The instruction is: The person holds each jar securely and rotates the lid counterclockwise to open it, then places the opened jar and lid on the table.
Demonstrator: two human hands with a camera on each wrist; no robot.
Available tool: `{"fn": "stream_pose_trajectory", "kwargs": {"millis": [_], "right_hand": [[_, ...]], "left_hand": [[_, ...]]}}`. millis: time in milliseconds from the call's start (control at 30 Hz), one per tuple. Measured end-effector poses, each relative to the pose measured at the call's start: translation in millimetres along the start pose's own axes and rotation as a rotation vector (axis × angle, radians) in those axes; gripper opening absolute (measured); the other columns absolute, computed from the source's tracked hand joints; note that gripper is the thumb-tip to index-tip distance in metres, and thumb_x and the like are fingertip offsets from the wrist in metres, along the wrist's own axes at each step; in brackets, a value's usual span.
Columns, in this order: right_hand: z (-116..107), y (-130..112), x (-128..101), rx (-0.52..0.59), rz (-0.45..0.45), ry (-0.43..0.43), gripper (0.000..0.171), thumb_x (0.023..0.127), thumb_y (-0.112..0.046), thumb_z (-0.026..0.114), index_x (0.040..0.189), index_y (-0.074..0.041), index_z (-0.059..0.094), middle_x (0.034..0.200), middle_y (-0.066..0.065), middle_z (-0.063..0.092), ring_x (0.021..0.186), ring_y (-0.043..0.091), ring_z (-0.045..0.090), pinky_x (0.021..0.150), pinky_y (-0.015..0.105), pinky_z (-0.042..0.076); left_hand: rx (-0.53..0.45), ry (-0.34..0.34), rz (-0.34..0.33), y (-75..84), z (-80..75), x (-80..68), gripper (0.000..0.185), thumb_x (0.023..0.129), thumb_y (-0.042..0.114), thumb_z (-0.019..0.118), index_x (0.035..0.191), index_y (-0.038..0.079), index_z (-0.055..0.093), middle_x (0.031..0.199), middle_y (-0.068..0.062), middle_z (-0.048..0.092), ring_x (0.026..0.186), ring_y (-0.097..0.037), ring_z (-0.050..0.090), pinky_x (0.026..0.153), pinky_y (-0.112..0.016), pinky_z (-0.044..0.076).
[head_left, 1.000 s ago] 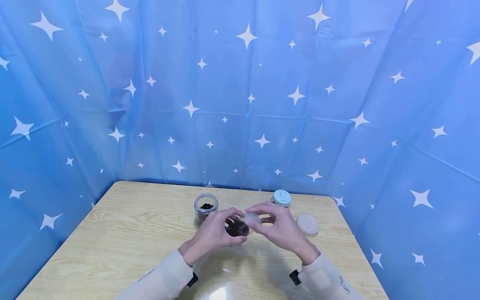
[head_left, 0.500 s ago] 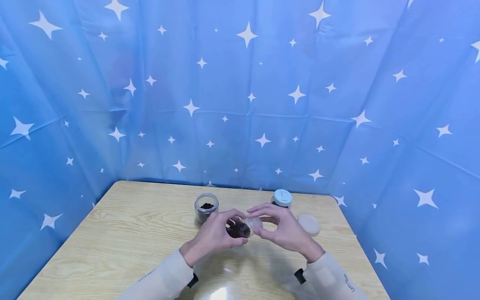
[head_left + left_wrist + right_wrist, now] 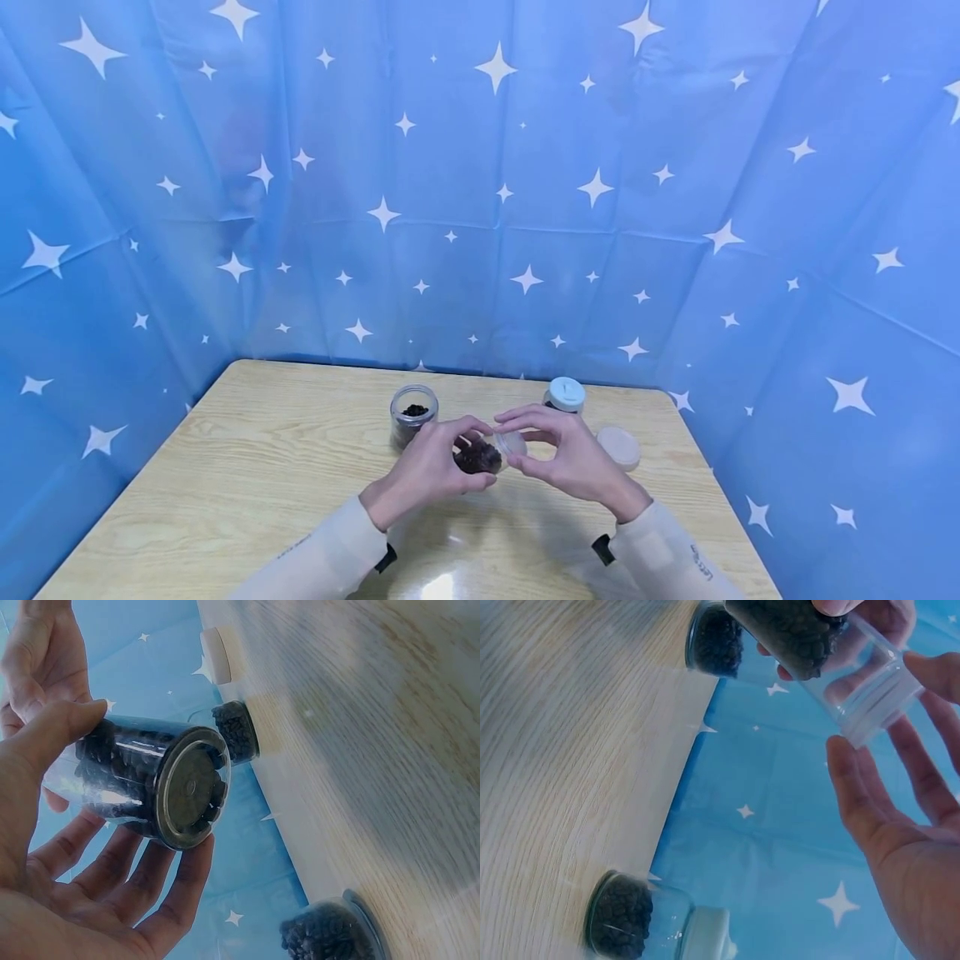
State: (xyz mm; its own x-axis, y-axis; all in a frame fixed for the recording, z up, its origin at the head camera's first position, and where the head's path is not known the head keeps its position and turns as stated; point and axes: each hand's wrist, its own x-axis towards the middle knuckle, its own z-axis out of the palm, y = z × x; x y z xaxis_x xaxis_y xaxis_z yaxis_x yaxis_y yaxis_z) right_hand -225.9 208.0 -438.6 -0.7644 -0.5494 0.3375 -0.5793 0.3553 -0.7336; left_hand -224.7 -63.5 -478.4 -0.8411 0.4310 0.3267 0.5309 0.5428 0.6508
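Observation:
My left hand (image 3: 429, 469) grips a clear jar of dark beans (image 3: 477, 457), tilted on its side above the table. In the left wrist view its round base (image 3: 187, 789) faces the camera, with my fingers (image 3: 127, 877) curled under it and my thumb on top. My right hand (image 3: 572, 458) is at the jar's clear mouth end (image 3: 876, 696), with thumb (image 3: 853, 796) and fingers on either side of the rim. I cannot tell whether a clear cap sits on the mouth.
On the wooden table (image 3: 262, 467), an open jar of dark beans (image 3: 412, 414) stands behind my left hand. A bean jar with a pale blue lid (image 3: 564, 394) stands behind my right hand, and a loose beige lid (image 3: 618, 446) lies to its right. Blue star-print curtains enclose the table.
Both hands stay at the tilted jar. My right wrist has drifted slightly to the right and the jar's mouth end has shifted a little with it.

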Motion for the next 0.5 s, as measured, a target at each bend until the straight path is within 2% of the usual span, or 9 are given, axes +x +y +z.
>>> {"fn": "stream_pose_trajectory", "kwargs": {"millis": [267, 400, 500], "right_hand": [[-2.4, -3.9, 2.1, -0.012, -0.009, -0.006, 0.047, 0.098, -0.006, 0.093, 0.141, -0.019, 0.083, 0.157, 0.004, 0.076, 0.147, 0.024, 0.07, 0.109, 0.043, 0.069], [-2.2, -4.2, 3.9, -0.001, -0.011, 0.007, 0.05, 0.099, -0.01, 0.094, 0.146, -0.015, 0.079, 0.159, 0.008, 0.075, 0.147, 0.025, 0.07, 0.108, 0.044, 0.069], [-0.4, -5.0, 4.6, 0.012, 0.013, 0.03, 0.049, 0.103, -0.017, 0.092, 0.15, -0.017, 0.077, 0.156, 0.009, 0.075, 0.143, 0.03, 0.072, 0.107, 0.043, 0.07]], "left_hand": [[0.011, 0.007, 0.005, -0.7, -1.2, 2.1, 0.056, 0.087, 0.032, 0.104, 0.135, 0.019, 0.08, 0.115, 0.0, 0.09, 0.106, -0.016, 0.084, 0.096, -0.04, 0.069], [0.006, 0.007, 0.008, -0.6, -2.2, 2.8, 0.058, 0.086, 0.032, 0.104, 0.136, 0.017, 0.079, 0.115, 0.0, 0.09, 0.106, -0.016, 0.084, 0.098, -0.044, 0.069], [0.005, 0.009, 0.009, -0.1, -3.1, 2.9, 0.057, 0.086, 0.031, 0.104, 0.136, 0.018, 0.079, 0.114, 0.002, 0.09, 0.105, -0.015, 0.084, 0.097, -0.041, 0.068]]}}
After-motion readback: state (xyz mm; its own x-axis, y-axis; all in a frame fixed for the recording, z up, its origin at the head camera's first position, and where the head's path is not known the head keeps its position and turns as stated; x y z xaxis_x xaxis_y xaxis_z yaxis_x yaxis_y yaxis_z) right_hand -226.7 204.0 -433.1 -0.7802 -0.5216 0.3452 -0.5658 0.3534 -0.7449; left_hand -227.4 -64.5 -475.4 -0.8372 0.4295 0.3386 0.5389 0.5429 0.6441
